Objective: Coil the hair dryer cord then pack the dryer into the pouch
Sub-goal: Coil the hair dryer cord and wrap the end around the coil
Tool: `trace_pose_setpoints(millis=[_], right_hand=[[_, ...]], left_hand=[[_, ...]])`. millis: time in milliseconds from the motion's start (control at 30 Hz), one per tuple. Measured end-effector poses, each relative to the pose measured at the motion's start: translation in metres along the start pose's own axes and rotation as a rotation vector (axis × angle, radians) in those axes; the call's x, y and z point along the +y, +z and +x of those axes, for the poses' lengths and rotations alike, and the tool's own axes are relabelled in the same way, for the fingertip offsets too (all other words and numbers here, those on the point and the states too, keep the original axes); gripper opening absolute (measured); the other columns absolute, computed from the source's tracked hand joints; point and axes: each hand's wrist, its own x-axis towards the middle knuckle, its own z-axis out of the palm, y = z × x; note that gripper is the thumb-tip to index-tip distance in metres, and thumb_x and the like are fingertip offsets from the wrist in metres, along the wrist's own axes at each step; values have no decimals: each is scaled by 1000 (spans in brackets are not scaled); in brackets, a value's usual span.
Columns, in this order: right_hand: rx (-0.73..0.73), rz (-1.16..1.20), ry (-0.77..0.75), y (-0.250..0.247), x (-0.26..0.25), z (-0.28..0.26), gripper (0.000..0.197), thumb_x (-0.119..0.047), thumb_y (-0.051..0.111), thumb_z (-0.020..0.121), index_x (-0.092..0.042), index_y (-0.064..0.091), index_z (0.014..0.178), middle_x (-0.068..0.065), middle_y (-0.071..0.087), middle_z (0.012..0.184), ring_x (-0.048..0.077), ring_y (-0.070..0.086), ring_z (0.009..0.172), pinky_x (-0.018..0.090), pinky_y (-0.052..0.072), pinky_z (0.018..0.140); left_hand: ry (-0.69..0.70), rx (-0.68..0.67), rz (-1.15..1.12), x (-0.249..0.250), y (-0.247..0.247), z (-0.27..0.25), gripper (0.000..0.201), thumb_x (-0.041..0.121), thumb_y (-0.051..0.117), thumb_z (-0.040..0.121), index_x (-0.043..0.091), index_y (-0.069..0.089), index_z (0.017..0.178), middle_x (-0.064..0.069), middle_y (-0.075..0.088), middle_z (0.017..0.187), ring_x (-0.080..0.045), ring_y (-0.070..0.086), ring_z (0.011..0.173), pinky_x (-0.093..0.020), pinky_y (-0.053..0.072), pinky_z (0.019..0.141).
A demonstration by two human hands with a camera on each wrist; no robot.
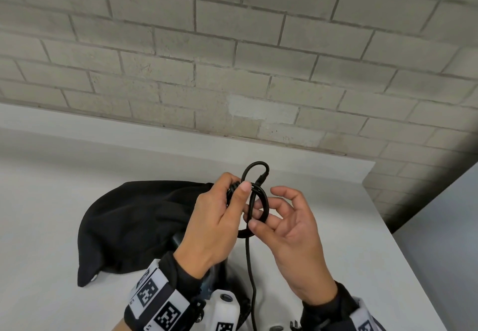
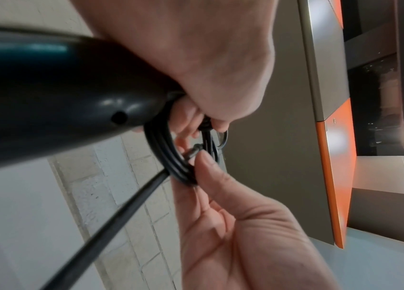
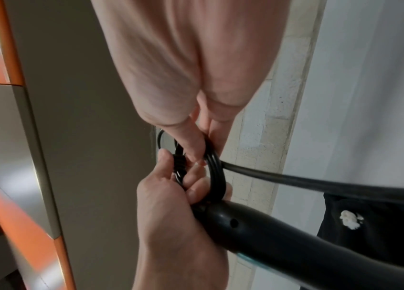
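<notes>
Cord coil: several turns of the black cord [image 1: 260, 201] gathered into a small bundle above the table [image 1: 323, 214]; at least 3 strands lie side by side in the wrist views; 1 small loop stands up at the far end of the bundle.
Left hand: left hand [image 1: 217, 224] grips the bundle, thumb pressed across the strands, fingers curled round them; it appears to hold the end of the dryer handle too.
Right hand: right hand [image 1: 292, 230] is half curled, palm up; its fingertips [image 2: 206, 159] touch and steady the near-right side of the coil; whether it truly pinches the strands I cannot tell.
Dryer: dark hair dryer [image 3: 283, 239] sits just under the left hand, handle end touching the coil; mostly hidden in the head view.
Loose cord: 1 straight run drops from the coil toward the near edge; not yet wound in.
Pouch: black pouch [image 1: 134, 224] lies slumped on the table, left of the hands; the dryer is outside it.
Progress (judgement): coiling well advanced but unfinished; remaining: wind in the tail, secure the bundle, open the pouch, put the dryer in.
</notes>
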Motion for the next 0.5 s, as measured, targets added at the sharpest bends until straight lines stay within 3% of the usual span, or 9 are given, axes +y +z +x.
trace_pose_setpoints(millis=[167, 367, 433, 500], right_hand=[[40, -29, -12, 3, -3, 0, 60, 20, 62, 81, -14, 47, 127, 20, 68, 100, 32, 72, 97, 29, 57, 75], [42, -49, -47, 10, -3, -3, 57, 14, 64, 83, -16, 50, 129, 17, 72, 101, 27, 71, 99, 26, 56, 80], [91, -127, -111, 12, 4, -4, 57, 13, 66, 83, -20, 51, 127, 9, 72, 103, 23, 70, 100, 26, 56, 82], [207, -340, -275, 16, 13, -8, 60, 9, 72, 81, -27, 50, 124, -5, 65, 108, 16, 64, 105, 24, 54, 85]], left_hand=[[-4, 41, 28, -5, 0, -2, 31, 53, 40, 96, 26, 55, 89, 3, 61, 58, -4, 53, 49, -21, 44, 51], [-27, 70, 15, -7, 1, -2, 39, 61, 41, 93, 26, 57, 90, -1, 64, 65, -9, 54, 51, -32, 48, 52], [-44, 91, -26, -6, 3, -1, 37, 59, 44, 95, 25, 58, 90, 4, 64, 64, -7, 55, 52, -28, 47, 52], [-62, 107, -69, -6, 5, 0, 33, 52, 45, 97, 23, 59, 91, 4, 67, 65, -6, 58, 54, -24, 45, 55]])
